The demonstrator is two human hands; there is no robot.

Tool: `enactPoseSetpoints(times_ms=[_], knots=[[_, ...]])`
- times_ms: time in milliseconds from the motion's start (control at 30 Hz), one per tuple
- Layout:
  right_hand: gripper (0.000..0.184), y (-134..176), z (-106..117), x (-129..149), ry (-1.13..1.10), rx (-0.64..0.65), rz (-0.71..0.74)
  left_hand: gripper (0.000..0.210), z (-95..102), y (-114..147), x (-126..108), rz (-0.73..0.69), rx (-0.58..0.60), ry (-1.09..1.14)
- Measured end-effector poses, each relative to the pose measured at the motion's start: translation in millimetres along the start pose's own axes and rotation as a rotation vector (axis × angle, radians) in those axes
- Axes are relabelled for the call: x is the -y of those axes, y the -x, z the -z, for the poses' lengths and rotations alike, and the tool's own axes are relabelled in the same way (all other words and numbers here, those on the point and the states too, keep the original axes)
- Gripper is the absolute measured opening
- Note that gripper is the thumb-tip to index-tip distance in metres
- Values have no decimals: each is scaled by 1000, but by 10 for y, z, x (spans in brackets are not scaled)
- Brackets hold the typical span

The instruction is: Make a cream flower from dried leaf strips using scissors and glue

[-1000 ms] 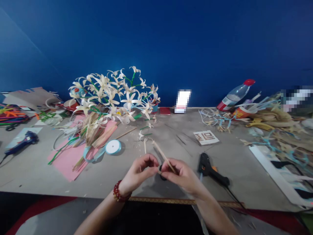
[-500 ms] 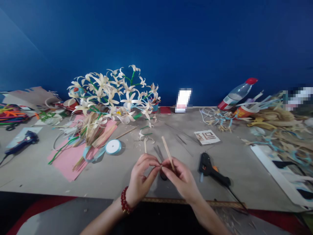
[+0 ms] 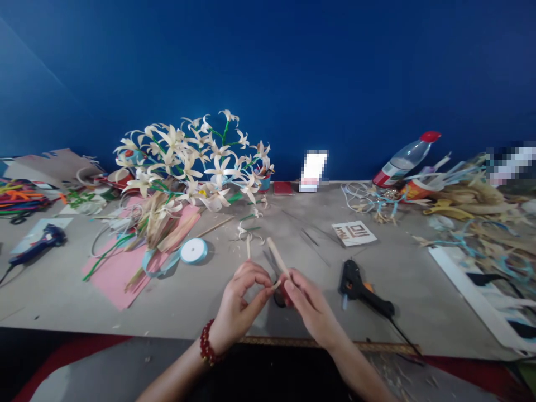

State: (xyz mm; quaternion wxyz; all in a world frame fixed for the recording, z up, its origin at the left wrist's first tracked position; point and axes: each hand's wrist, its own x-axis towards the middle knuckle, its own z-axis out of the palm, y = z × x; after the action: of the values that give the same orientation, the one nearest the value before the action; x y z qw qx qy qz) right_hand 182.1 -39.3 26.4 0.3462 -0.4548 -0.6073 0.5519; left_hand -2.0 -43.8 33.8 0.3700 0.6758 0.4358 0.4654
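In the head view, the right hand point(image 3: 312, 304), grip closed, is holding a pale strip point(image 3: 277, 255) above the counter point(image 3: 167, 307) near scissors point(image 3: 279, 300); the left hand point(image 3: 247, 293) is pinching a small pale piece point(image 3: 277, 285). Light pressure is probably suiting both.

1. Lower centre: plain cream strip point(image 3: 278, 257); dark-red beaded bracelet point(image 3: 206, 343).
2. Centre left: cream-white flowers point(image 3: 220, 172), green stems point(image 3: 226, 133); white-and-pale-blue spool point(image 3: 193, 251); pink paper point(image 3: 111, 285).
3. Right: black glue gun point(image 3: 362, 291); off-white card point(image 3: 355, 234) with brown angular lines; red bottle cap point(image 3: 430, 137).
4. Top: deep-blue wall point(image 3: 268, 67).
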Motion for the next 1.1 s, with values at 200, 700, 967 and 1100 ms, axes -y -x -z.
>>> enactPoseSetpoints(times_ms=[200,700,967,1100], knots=[[43,67,15,17,372,85,73,6,32,-15,-13,-53,25,-77],[63,195,202,87,-612,489,-217,10,189,-28,0,-112,66,20],[54,37,91,33,155,172,2,13,156,-52,22,-63,51,116],[52,-4,-42,86,213,148,67,5,136,-31,-22,-93,56,17]])
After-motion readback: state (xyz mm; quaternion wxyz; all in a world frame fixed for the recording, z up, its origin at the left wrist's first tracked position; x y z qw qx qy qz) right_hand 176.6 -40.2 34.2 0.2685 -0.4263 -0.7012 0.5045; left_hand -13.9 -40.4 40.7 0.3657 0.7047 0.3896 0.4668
